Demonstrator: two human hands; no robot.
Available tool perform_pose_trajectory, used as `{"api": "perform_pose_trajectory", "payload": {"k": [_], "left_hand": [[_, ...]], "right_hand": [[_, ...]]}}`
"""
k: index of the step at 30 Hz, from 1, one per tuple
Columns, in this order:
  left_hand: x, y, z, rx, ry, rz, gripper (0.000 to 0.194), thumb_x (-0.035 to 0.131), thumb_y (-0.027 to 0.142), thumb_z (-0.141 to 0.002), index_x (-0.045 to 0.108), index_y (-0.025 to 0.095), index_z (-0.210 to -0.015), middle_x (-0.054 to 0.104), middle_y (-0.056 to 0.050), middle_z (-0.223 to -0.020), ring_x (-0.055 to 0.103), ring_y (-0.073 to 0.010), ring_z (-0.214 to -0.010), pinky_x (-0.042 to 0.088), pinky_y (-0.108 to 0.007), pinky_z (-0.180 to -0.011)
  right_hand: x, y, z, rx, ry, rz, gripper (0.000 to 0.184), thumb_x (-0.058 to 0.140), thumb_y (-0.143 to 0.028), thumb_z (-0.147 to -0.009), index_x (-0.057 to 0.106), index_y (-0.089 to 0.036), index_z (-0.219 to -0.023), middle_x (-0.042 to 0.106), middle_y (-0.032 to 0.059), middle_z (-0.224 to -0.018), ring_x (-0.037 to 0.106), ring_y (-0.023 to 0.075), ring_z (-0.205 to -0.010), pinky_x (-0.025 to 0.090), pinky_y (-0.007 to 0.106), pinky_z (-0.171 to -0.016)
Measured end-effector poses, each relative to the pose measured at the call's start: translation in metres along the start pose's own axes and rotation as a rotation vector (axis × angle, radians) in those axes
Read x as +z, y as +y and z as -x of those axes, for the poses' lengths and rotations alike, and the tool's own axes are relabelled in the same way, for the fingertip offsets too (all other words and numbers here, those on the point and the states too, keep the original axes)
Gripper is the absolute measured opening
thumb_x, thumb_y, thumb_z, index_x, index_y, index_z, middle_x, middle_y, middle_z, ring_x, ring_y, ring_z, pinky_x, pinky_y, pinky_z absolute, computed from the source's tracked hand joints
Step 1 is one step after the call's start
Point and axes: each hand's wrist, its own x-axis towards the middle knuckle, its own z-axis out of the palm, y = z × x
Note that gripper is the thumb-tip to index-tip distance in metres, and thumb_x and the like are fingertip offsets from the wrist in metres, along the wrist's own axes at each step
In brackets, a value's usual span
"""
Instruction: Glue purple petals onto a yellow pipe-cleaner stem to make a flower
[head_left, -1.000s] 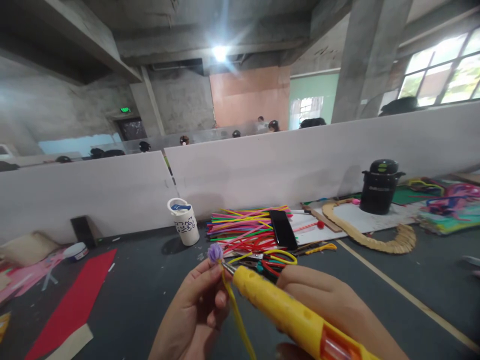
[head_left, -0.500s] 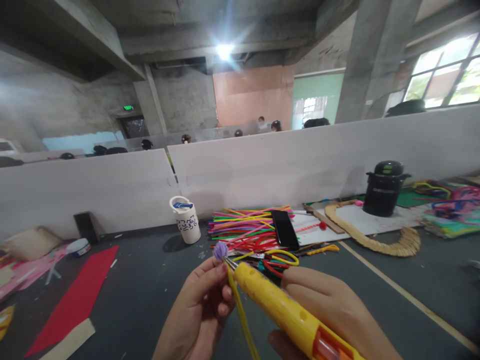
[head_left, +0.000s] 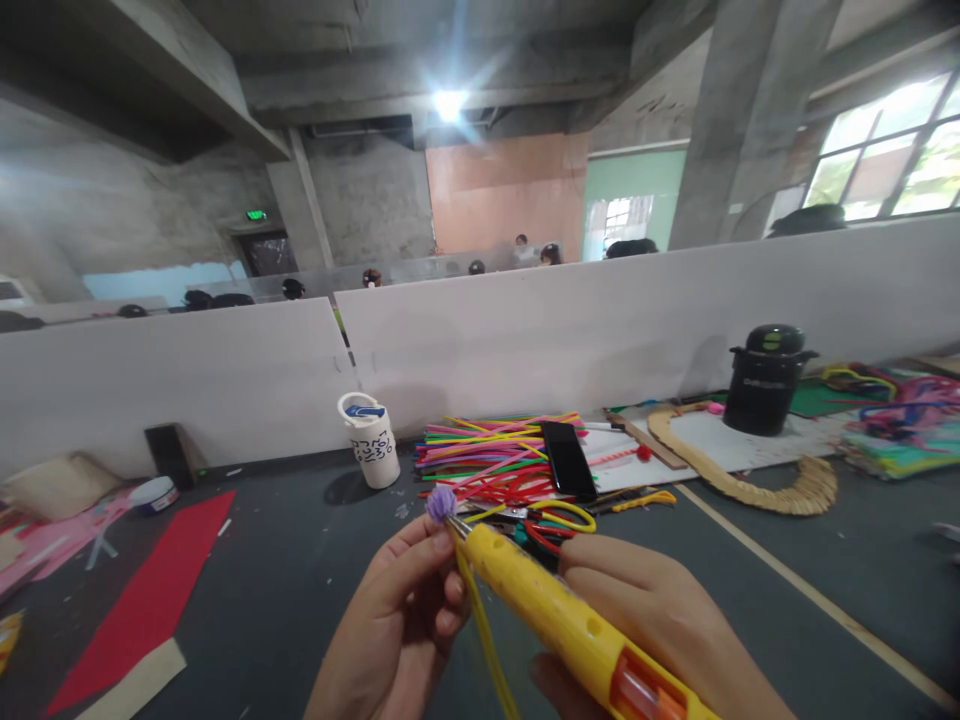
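Between the thumb and fingers of my left hand (head_left: 401,610) is a small purple pipe-cleaner flower (head_left: 441,503). A yellow-green pipe cleaner (head_left: 484,630) hangs down from just under it. My right hand (head_left: 645,600) is wrapped round a yellow hot glue gun (head_left: 547,600), its metal nozzle (head_left: 459,527) pointing up and left. The nozzle tip is at the flower's lower right side; whether it touches cannot be made out. Part of my right hand is hidden behind the glue gun.
Behind my hands lie a pile of colored pipe cleaners (head_left: 480,450), a black phone (head_left: 568,460) and red-handled pliers (head_left: 544,530). A white cup (head_left: 373,445) and a black canister (head_left: 769,385) stand near the white partition (head_left: 525,330). Red felt (head_left: 150,600) lies left.
The glue gun has shifted very slightly left and down, its nozzle still at the purple flower. Otherwise both hands hold nearly the same pose.
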Motion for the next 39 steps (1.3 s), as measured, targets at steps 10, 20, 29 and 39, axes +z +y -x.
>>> {"api": "perform_pose_trajectory", "payload": {"k": [10, 20, 29, 39], "left_hand": [[-0.003, -0.001, -0.002, -0.031, -0.029, 0.034, 0.027, 0.093, 0.006, -0.043, 0.073, 0.007, -0.061, 0.064, 0.002, -0.048, 0.054, -0.0033, -0.036, 0.042, -0.008, -0.03], [-0.005, -0.001, -0.003, -0.04, -0.058, 0.041, 0.023, 0.09, 0.004, -0.049, 0.073, 0.007, -0.063, 0.065, 0.0, -0.051, 0.055, -0.0031, -0.037, 0.042, -0.008, -0.031], [-0.005, 0.002, -0.001, -0.064, -0.069, 0.047, 0.023, 0.091, 0.005, -0.048, 0.072, 0.007, -0.061, 0.062, 0.0, -0.049, 0.055, -0.0032, -0.038, 0.041, -0.007, -0.032], [-0.004, -0.002, -0.002, 0.109, -0.046, -0.104, 0.023, 0.09, 0.014, -0.054, 0.074, 0.009, -0.07, 0.064, 0.002, -0.057, 0.052, -0.0024, -0.042, 0.04, -0.009, -0.036]], "right_hand": [[0.002, 0.001, 0.004, -0.037, 0.025, 0.056, 0.023, 0.056, -0.017, -0.078, 0.042, -0.021, -0.06, 0.052, -0.0026, -0.057, 0.048, 0.0096, -0.05, 0.031, 0.024, -0.047], [0.004, 0.002, 0.002, -0.054, 0.052, 0.061, 0.025, 0.054, -0.02, -0.078, 0.041, -0.02, -0.057, 0.049, -0.0036, -0.054, 0.046, 0.009, -0.048, 0.029, 0.023, -0.046], [0.005, 0.004, 0.004, -0.048, 0.024, 0.098, 0.026, 0.052, -0.015, -0.08, 0.041, -0.021, -0.057, 0.049, -0.0038, -0.054, 0.048, 0.0097, -0.048, 0.03, 0.023, -0.047], [0.005, 0.0, 0.001, 0.013, 0.041, 0.107, 0.025, 0.059, -0.017, -0.074, 0.042, -0.02, -0.056, 0.048, -0.0041, -0.054, 0.043, 0.0079, -0.045, 0.025, 0.023, -0.044]]}}
